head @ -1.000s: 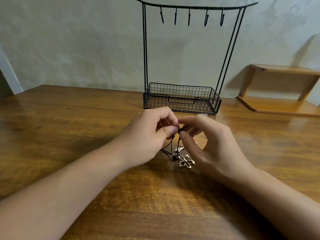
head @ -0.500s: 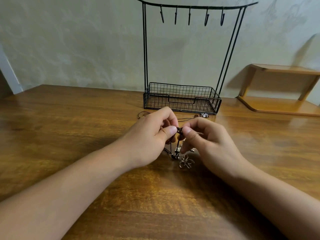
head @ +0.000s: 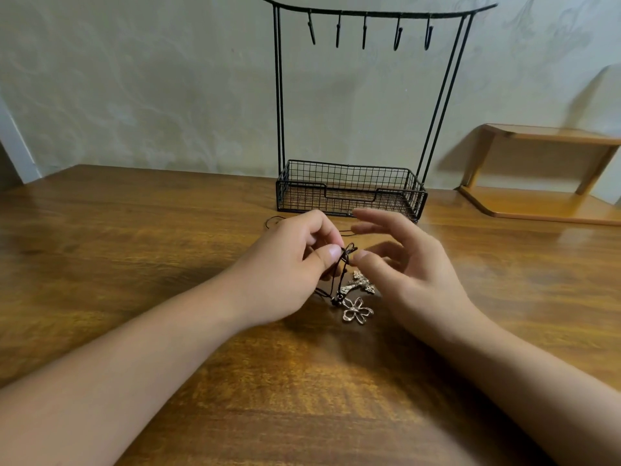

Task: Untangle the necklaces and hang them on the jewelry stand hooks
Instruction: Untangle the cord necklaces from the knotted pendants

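1. Left hand (head: 289, 267): thumb and forefinger pinch the knotted dark cords (head: 346, 255), held up off the table (head: 134, 247), in front of the jewelry stand (head: 351, 193).
2. Right hand (head: 406, 264): fingers spread and relaxed, gripping nothing; thumb tip just beside the knot.
3. Flower pendant (head: 358, 310) and a second ornate pendant (head: 361, 284) lie on the table below the knot, between the hands, nearer than the stand.
4. Stand hooks (head: 364, 30): all bare.

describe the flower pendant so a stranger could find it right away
Start at the black wire jewelry stand by the wall and come forward to the two hands. The flower pendant lies on the wooden table just below them, an open five-petal metal outline, unlike the solid ornate pendant beside it.
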